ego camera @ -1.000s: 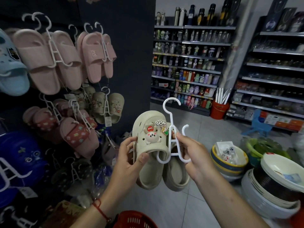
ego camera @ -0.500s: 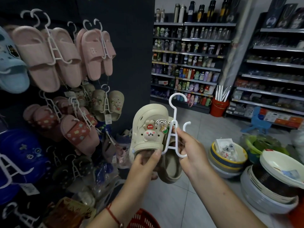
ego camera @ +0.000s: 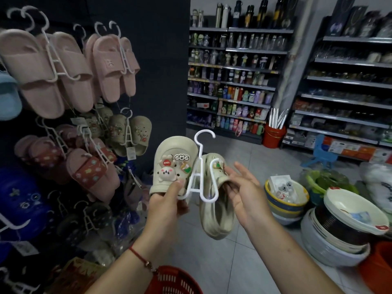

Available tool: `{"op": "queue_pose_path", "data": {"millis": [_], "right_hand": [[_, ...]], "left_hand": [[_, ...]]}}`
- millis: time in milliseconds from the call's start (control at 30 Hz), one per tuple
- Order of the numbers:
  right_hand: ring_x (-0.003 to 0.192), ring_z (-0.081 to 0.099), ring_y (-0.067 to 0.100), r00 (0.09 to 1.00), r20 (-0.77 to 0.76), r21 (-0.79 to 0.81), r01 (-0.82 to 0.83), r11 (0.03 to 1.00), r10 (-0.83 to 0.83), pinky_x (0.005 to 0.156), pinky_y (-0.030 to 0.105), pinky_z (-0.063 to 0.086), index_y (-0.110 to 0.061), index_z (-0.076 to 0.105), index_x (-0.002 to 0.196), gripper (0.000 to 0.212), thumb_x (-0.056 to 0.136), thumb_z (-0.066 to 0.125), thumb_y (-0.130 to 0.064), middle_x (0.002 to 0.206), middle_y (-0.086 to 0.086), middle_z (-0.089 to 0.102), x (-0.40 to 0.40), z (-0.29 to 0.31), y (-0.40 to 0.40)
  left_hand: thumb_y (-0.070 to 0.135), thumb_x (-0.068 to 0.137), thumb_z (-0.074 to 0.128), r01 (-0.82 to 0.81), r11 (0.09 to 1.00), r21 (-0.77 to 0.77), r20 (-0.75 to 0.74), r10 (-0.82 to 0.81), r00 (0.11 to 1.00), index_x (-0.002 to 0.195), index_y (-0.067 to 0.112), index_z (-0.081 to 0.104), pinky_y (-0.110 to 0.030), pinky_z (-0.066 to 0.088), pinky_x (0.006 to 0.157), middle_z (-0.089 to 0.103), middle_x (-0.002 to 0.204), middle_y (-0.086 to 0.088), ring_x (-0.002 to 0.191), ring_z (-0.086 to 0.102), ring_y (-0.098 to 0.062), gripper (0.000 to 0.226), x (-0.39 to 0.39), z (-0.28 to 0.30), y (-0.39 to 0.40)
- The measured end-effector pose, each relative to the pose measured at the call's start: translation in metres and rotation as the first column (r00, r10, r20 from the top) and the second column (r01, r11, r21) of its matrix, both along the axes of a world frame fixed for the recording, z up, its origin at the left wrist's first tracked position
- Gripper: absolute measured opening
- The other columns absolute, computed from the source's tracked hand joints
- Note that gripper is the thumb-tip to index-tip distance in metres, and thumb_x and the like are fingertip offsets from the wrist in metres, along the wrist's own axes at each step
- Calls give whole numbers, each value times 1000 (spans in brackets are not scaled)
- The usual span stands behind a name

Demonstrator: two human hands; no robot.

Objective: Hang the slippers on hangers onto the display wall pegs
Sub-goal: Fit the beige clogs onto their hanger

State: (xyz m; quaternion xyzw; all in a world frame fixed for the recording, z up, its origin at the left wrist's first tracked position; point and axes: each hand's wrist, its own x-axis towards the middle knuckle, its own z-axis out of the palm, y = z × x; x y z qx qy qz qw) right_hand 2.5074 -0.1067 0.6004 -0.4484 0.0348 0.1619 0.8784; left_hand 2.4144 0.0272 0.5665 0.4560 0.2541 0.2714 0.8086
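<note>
A pair of cream clogs with cartoon charms sits on a white plastic hanger (ego camera: 200,172) in front of me. My left hand (ego camera: 167,205) grips the left clog (ego camera: 172,164) at its lower edge, thumb on top. The right clog (ego camera: 216,209) hangs tilted, sole turned outward. My right hand (ego camera: 244,194) holds its strap end, with the upper fingers spread. The dark display wall (ego camera: 161,60) with its pegs stands to the left, about an arm's length away.
Pink slippers (ego camera: 53,71), beige clogs (ego camera: 129,134) and maroon slippers (ego camera: 91,170) hang on the wall. A red basket (ego camera: 176,281) sits below my arms. Stacked bowls (ego camera: 339,225) stand at right on the tiled floor; bottle shelves (ego camera: 233,81) fill the back.
The right clog has swung away from the left one and now hangs apart on its own arm. My right hand moved off the hanger stem onto that clog, fingers spreading.
</note>
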Motion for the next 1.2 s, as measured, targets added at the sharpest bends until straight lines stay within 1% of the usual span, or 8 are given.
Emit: {"op": "queue_pose_path", "data": {"millis": [133, 300, 467, 567, 700, 767, 933, 1200], "right_hand": [[102, 69, 27, 996, -4, -7, 85, 996, -85, 92, 38, 57, -8, 60, 123, 44, 90, 51, 19, 111, 16, 68, 13, 5, -3], [91, 71, 18, 989, 70, 8, 131, 991, -131, 89, 33, 59, -12, 63, 110, 36, 91, 54, 17, 103, 11, 68, 18, 14, 7], [86, 69, 13, 973, 203, -122, 138, 983, -112, 83, 28, 58, -16, 68, 102, 31, 91, 59, 11, 97, 5, 71, 2, 10, 19], [93, 72, 13, 937, 337, -230, 180, 957, -95, 84, 27, 58, -20, 70, 106, 31, 91, 62, 7, 100, 2, 74, -4, 3, 19], [92, 70, 4, 827, 561, -410, 294, 864, -15, 82, 25, 57, -27, 70, 106, 29, 91, 65, -2, 98, -7, 74, -11, -1, 16], [89, 69, 5, 808, 589, -449, 310, 838, 17, 81, 29, 59, -31, 70, 105, 31, 91, 65, -4, 96, -9, 73, -10, -4, 13], [92, 69, 6, 792, 606, -507, 314, 803, 73, 86, 37, 60, -36, 69, 109, 32, 92, 66, -9, 98, -12, 73, -7, -12, 9], [97, 63, -8, 659, 707, -605, 373, 703, 258, 81, 12, 50, -44, 64, 107, 36, 95, 62, -10, 99, -23, 69, -22, -20, 9]], "left_hand": [[15, 92, 70, -10, 998, 58, -18, 11, 1000, 116, 13, 68, -29, 58, 60, 76, 104, -14, 94, 73, -34, 25, -10, -8, -3], [7, 89, 72, -26, 972, 233, -23, 33, 999, 104, 20, 73, -43, 62, 74, 78, 98, -1, 93, 74, -28, 21, -14, -18, -19], [4, 89, 71, -95, 964, 250, 28, 90, 996, 98, 26, 71, -11, 52, 59, 76, 91, 19, 83, 71, 1, 24, -11, -12, -19], [1, 90, 68, -98, 967, 234, 41, 91, 995, 94, 28, 69, -6, 48, 54, 75, 83, 22, 75, 68, 9, 27, -9, -10, -17], [7, 88, 71, -125, 979, 161, -20, 130, 991, 95, 24, 73, -19, 55, 57, 77, 95, 5, 83, 74, -10, 19, -4, -16, -10], [8, 88, 71, -109, 984, 141, -48, 117, 992, 96, 22, 74, -27, 57, 59, 77, 96, -1, 86, 74, -22, 16, -3, -18, -11], [10, 87, 71, -60, 987, 151, -129, 80, 988, 92, 13, 76, -26, 53, 51, 77, 83, -6, 74, 72, -26, 7, -3, -22, -10], [14, 88, 71, -81, 996, -32, -121, 77, 990, 96, 16, 76, -36, 59, 71, 78, 94, -9, 84, 74, -26, 9, 6, -32, -6]]}}
